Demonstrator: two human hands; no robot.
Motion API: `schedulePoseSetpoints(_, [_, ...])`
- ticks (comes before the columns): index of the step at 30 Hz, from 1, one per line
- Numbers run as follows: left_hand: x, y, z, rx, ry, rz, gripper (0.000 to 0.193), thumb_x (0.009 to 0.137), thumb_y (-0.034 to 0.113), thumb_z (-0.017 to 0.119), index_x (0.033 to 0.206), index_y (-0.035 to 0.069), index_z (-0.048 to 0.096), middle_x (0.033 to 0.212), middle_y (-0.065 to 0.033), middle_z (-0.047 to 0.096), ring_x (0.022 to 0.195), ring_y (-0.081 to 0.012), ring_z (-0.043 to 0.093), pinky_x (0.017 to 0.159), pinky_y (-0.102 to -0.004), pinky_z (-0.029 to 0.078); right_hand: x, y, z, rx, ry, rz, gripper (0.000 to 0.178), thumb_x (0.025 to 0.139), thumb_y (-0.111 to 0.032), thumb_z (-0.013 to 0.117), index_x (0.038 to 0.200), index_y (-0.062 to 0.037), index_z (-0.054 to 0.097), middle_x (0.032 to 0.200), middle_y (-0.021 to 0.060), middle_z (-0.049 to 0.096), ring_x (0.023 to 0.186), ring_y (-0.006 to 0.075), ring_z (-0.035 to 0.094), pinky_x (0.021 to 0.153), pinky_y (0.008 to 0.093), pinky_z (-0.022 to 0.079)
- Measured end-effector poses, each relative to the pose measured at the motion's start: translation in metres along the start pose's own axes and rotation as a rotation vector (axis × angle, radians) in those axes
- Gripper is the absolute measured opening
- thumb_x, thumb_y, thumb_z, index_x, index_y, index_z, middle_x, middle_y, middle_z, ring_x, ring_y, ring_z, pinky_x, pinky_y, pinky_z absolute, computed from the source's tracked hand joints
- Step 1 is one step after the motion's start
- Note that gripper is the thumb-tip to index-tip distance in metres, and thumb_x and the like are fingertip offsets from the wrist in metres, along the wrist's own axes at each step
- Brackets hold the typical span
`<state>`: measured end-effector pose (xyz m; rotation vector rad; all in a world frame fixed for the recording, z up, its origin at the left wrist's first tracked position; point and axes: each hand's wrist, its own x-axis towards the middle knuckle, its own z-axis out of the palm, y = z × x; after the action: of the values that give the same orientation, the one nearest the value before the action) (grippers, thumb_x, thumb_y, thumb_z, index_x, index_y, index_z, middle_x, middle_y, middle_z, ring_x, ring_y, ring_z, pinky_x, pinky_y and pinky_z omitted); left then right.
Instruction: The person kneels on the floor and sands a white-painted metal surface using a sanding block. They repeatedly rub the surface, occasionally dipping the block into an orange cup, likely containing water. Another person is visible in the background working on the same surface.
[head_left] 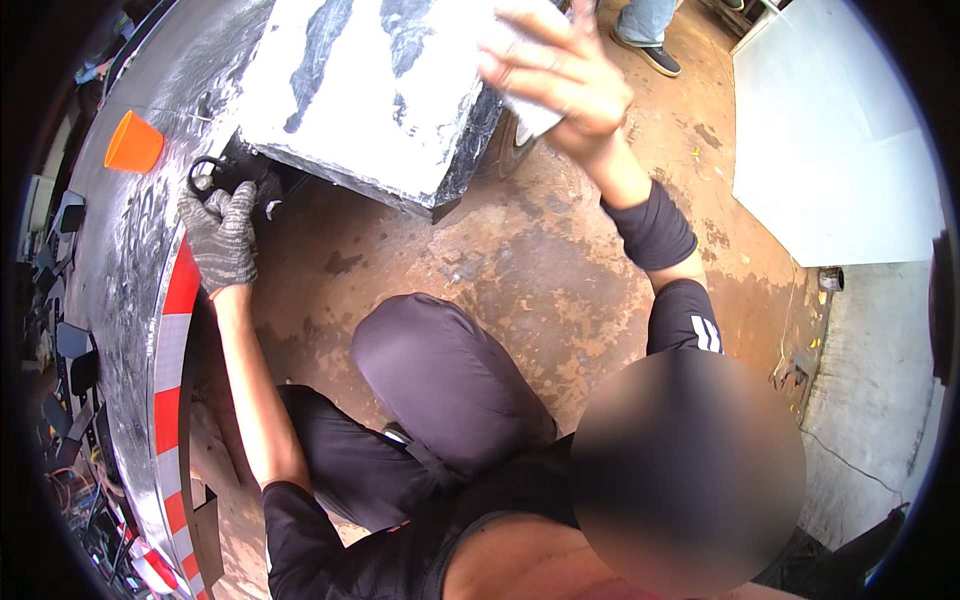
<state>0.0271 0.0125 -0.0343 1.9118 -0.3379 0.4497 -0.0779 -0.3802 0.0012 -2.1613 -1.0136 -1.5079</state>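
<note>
White cloth (530, 105) flat against box (370, 90)

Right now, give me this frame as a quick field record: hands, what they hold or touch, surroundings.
left hand: in a grey knit glove, on the black fitting under the metal box
right hand: bare, presses a white cloth on the box
box: dark metal, smeared white
cone: orange, on the curved metal panel
stripes: red and white, along the panel edge
floor: rust-brown, stained
posture: crouched, knee raised
</note>
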Motion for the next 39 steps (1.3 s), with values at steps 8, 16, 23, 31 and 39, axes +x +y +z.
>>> schedulePoseSetpoints(8, [-0.003, 0.011, 0.003, 0.065, 0.001, 0.009, 0.058, 0.081, 0.009, 0.078, 0.13, -0.001, 0.049, 0.08, 0.0054, 0.047, 0.072, -0.0057, 0.043, 0.068, -0.0214, 0.041, -0.008, -0.004, 0.012, -0.009, 0.125, 0.057, 0.021, 0.086, -0.013, 0.071, 0.105, -0.0172, 0.078, 0.108, 0.0012, 0.076, 0.118, 0.025, 0.065, 0.122, 0.0545, 0.017])
schedulePoseSetpoints(16, [-0.003, 0.006, 0.0, 0.192, 0.007, 0.063, 0.058, 0.082, 0.015, 0.078, 0.13, -0.002, 0.049, 0.081, 0.0042, 0.048, 0.071, -0.0072, 0.043, 0.068, -0.0234, 0.042, -0.014, -0.012, 0.021, 0.021, 0.055, -0.012, 0.022, 0.079, -0.012, 0.076, 0.1, -0.0191, 0.079, 0.099, 0.003, 0.077, 0.119, 0.0281, 0.065, 0.121, 0.0527, 0.023])
schedulePoseSetpoints(23, [-0.001, 0.011, 0.0, 0.161, -0.011, 0.066, 0.055, 0.082, 0.014, 0.077, 0.127, -0.003, 0.051, 0.078, 0.0053, 0.047, 0.069, -0.0064, 0.042, 0.066, -0.0231, 0.041, -0.008, -0.013, 0.019, -0.005, 0.096, -0.004, 0.013, 0.075, -0.011, 0.081, 0.086, -0.0169, 0.08, 0.095, 0.0027, 0.078, 0.124, 0.0302, 0.061, 0.122, 0.0481, 0.02])
schedulePoseSetpoints(31, [0.0, 0.01, -0.003, 0.181, -0.014, 0.06, 0.052, 0.083, 0.013, 0.076, 0.125, -0.002, 0.051, 0.078, 0.0049, 0.047, 0.071, -0.0076, 0.043, 0.07, -0.0238, 0.042, 0.004, -0.008, 0.008, -0.097, 0.107, 0.016, 0.012, 0.076, -0.009, 0.08, 0.087, -0.0139, 0.081, 0.096, 0.0039, 0.077, 0.125, 0.0302, 0.06, 0.123, 0.0452, 0.018])
schedulePoseSetpoints(39, [-0.001, 0.011, -0.002, 0.146, -0.014, 0.075, 0.054, 0.082, 0.013, 0.076, 0.128, -0.002, 0.05, 0.079, 0.0052, 0.046, 0.071, -0.0066, 0.042, 0.067, -0.0229, 0.041, 0.005, -0.002, 0.014, -0.084, 0.138, -0.008, 0.014, 0.074, -0.013, 0.082, 0.087, -0.0179, 0.081, 0.096, 0.0013, 0.078, 0.122, 0.0287, 0.063, 0.124, 0.0477, 0.015])
